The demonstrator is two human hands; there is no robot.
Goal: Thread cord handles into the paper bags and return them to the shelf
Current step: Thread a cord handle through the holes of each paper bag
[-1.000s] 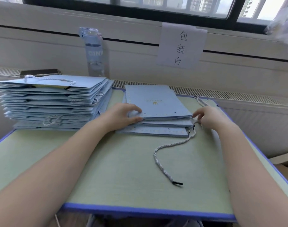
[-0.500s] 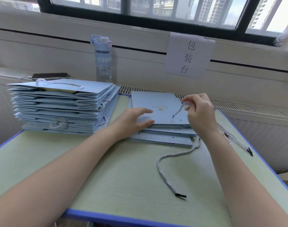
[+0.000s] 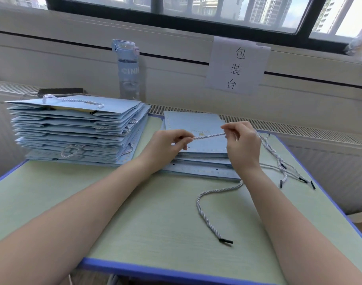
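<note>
Reaching forward with both bare forearms, pinching a short stretch of cord (image 3: 209,136) taut between curled fingers (image 3: 181,134) of left hand (image 3: 167,146) and right hand (image 3: 243,145).

Left hand (image 3: 169,143) and right hand (image 3: 242,143) pinch cord (image 3: 209,136) above bags (image 3: 196,124).

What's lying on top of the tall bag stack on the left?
The top paper bag carries a white cord handle lying across it. Whether the handle's ends are knotted inside cannot be seen; the paper covers them.
</note>
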